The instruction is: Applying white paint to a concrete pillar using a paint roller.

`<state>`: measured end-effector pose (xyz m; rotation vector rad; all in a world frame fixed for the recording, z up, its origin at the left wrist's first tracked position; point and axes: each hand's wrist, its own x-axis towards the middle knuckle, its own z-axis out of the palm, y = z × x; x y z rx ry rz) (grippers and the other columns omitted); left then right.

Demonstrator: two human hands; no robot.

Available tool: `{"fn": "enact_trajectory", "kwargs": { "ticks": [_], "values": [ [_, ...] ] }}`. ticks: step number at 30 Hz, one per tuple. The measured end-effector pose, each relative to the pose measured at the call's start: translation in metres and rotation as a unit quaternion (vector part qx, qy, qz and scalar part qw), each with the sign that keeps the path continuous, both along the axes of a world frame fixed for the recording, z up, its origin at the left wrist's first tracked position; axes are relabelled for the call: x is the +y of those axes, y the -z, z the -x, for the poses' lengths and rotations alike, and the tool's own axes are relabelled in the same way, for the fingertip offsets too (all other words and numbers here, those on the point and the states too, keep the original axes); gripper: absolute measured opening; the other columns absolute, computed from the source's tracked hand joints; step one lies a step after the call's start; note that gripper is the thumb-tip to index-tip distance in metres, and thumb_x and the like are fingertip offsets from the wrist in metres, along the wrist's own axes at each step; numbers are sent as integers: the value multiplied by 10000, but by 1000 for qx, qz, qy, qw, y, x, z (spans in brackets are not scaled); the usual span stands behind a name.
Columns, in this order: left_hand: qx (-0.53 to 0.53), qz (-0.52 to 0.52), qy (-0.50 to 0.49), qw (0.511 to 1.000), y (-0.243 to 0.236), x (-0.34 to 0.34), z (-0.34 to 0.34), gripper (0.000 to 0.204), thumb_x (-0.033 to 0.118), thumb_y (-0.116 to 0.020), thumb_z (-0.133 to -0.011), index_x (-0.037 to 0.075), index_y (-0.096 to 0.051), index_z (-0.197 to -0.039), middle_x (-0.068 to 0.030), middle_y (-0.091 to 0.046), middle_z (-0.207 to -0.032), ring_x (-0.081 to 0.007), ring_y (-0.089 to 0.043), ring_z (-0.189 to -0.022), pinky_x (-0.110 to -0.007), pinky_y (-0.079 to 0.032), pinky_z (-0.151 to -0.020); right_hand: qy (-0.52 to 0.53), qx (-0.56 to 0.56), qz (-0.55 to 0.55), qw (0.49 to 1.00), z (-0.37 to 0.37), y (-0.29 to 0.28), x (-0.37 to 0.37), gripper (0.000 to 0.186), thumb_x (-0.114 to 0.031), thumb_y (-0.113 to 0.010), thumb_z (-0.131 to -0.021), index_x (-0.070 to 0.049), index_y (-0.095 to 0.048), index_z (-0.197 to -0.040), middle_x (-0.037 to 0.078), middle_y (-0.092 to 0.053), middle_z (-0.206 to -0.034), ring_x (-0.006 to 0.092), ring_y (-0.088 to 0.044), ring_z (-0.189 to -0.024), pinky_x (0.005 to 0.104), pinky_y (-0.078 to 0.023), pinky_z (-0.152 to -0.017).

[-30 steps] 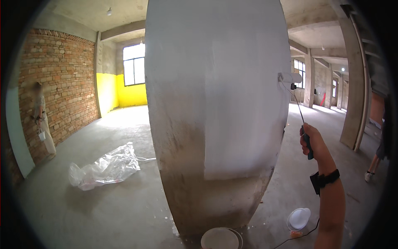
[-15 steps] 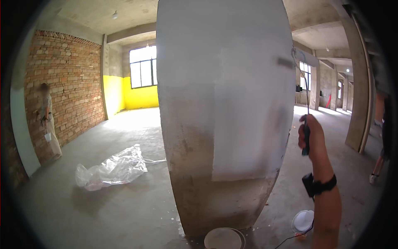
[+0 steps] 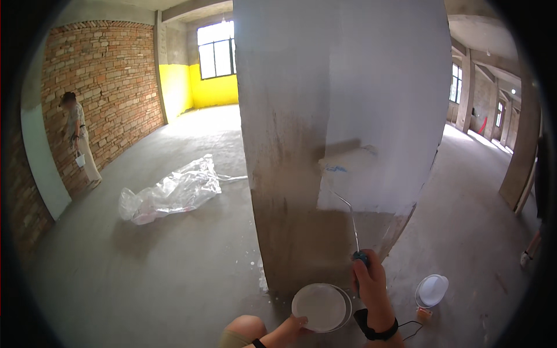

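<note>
My right hand [image 3: 369,278] grips the dark teal handle of a paint roller [image 3: 353,225] with a thin, bent metal frame. Its pale roller head [image 3: 347,158], with a bit of blue on it, is against the pillar [image 3: 287,191] near the lower part of the white-painted patch [image 3: 383,116]. Grey-brown bare surface shows below and left of that patch. My left hand [image 3: 295,326] holds a round white bucket [image 3: 319,307] by its near left rim, thumb over the edge; its other fingers are hidden. Pale paint appears to fill the bucket.
A second white bucket [image 3: 433,290] stands on the floor to the right, beside a small orange object [image 3: 425,314] and a black cord. Crumpled clear plastic sheeting [image 3: 174,194] lies left of the pillar. A person [image 3: 81,136] carrying a small pail stands by the brick wall [image 3: 110,87].
My right hand has brought the roller down and left, from high at the pillar's right edge to the lower patch. My left hand has come into view at the bucket. The view has tilted down.
</note>
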<state>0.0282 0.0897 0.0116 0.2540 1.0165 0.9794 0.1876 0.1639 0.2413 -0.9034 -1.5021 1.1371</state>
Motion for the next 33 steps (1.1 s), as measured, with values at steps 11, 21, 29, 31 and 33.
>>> {"fn": "enact_trajectory", "kwargs": {
  "ticks": [11, 21, 29, 31, 33],
  "values": [
    [74, 21, -25, 997, -26, -14, -2, 528, 71, -470, -838, 12, -301, -1334, -163, -439, -1283, -320, -530, -1106, -427, -497, -908, -21, 36, 76, 996, -6, 50, -2, 199, -207, -456, -944, -21, -487, -1008, 10, -483, -650, 64, -435, -485, 204, -344, -413],
    [77, 37, -22, 996, -26, -19, -6, 534, 83, -490, -820, -36, -313, -1310, -180, -479, -1240, -333, -557, -1067, -431, -501, -898, 35, -128, -70, 989, -2, 77, -2, 242, -196, -533, -882, -31, -498, -1055, 131, -574, -715, 276, -553, -589, 336, -439, -519],
    [56, 34, -41, 997, -27, -23, -10, 516, 77, -504, -802, -49, -345, -1277, -177, -497, -1220, -329, -563, -1059, -441, -503, -899, 40, -193, -114, 974, 8, 85, -11, 278, -174, -547, -858, -52, -501, -1103, 199, -616, -773, 405, -600, -680, 419, -476, -587],
    [51, 27, -39, 998, -28, -24, -11, 515, 76, -506, -801, -48, -348, -1275, -176, -503, -1215, -328, -565, -1056, -437, -506, -895, 7, -158, -128, 979, 10, 94, -11, 317, -177, -536, -887, -46, -484, -1171, 116, -582, -679, 260, -583, -559, 339, -456, -535],
    [45, 20, -38, 998, -31, -23, -12, 515, 75, -508, -800, -46, -350, -1274, -174, -508, -1211, -326, -567, -1053, -433, -508, -892, -31, -112, -60, 991, 13, 92, -14, 311, -171, -525, -900, -41, -476, -1179, 79, -559, -655, 195, -549, -523, 303, -436, -503]
  ]
}}
